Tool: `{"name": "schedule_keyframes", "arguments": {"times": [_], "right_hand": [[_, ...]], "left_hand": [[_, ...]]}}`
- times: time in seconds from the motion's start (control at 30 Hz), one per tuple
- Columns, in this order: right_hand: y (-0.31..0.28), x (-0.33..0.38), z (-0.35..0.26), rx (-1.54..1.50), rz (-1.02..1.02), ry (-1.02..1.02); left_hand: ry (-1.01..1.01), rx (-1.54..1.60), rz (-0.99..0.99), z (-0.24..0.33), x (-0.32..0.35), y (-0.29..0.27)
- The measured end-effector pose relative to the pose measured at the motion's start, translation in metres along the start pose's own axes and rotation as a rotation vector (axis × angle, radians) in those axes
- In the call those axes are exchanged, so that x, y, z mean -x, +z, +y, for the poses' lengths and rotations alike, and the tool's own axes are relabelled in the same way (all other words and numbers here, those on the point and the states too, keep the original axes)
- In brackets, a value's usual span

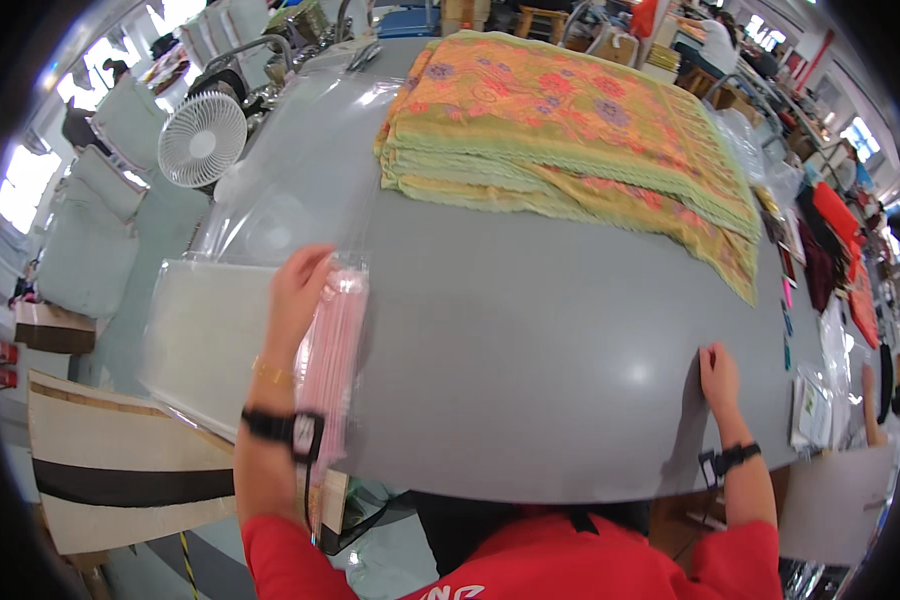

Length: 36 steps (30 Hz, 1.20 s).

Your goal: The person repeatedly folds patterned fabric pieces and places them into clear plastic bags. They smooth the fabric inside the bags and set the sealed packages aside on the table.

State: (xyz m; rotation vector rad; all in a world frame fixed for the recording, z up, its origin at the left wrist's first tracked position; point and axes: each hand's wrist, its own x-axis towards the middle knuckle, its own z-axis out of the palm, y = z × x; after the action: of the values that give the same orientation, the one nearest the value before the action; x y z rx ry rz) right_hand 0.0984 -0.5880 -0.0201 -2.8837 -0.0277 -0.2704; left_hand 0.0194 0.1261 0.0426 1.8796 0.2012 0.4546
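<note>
On the left of the grey table (490, 400), my left hand (302, 285) is at the top end of a stack of pink-striped clear plastic bags (332, 345). Its fingers are pressed together on the bags' edge, the tips partly hidden. To the right, my right hand (720, 376) rests on the tabletop with its fingers curled in and nothing visible in them. Beyond both hands lies a folded floral cloth (570, 110), orange and green with a scalloped edge; neither hand touches it.
Clear plastic sheets (300, 160) and a whitish stack of sheets (215, 325) cover the table's left side. A white fan (202, 140) stands beyond its left edge. Pens (787, 292), plastic packets (812, 412) and red fabric (838, 217) lie along the right.
</note>
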Motion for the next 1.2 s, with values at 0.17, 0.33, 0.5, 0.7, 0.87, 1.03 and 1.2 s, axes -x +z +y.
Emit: {"name": "schedule_keyframes", "arguments": {"times": [0.17,0.33,0.5,0.7,0.87,1.03,1.2], "right_hand": [[-0.013,0.014,-0.029,0.02,-0.028,0.003],[-0.031,0.008,-0.06,-0.069,0.021,-0.012],[-0.038,-0.013,-0.08,-0.251,-0.135,-0.048],[0.022,-0.101,-0.19,-1.39,-0.993,-0.103],[0.067,-0.217,-0.274,-2.233,-0.651,0.32],[0.046,-0.301,-0.16,-2.284,0.34,0.885],[0.012,-0.271,0.013,-1.797,0.496,0.87]], "left_hand": [[-0.153,-0.068,0.142,-0.02,-0.18,0.092],[-0.185,-0.419,0.261,-0.07,-0.268,0.121],[0.018,-0.13,0.214,-0.1,-0.283,0.089],[0.108,0.062,0.235,-0.019,-0.302,0.024],[0.288,0.042,0.276,0.055,-0.264,-0.028],[-0.074,0.288,0.326,0.072,-0.221,-0.082],[-0.084,0.262,0.338,0.036,-0.164,-0.082]]}}
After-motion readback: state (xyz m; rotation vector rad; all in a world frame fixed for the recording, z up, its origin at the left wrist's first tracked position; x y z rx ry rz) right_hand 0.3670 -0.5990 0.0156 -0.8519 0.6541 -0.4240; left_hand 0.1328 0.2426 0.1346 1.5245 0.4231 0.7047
